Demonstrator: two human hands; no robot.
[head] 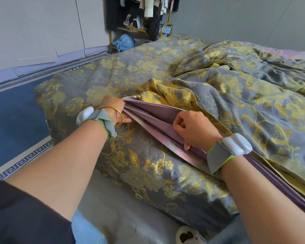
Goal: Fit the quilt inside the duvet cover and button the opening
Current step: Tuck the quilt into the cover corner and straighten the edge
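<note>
Honestly, maybe halfway. The purple quilt (148, 112) sits mostly inside the grey floral duvet cover (148, 169), with its edge showing at the gaping opening. The left hand (113, 107) grips the quilt's folds at one end and the right hand (192, 127) pinches its edge. Looks like no buttons are done yet.
</note>
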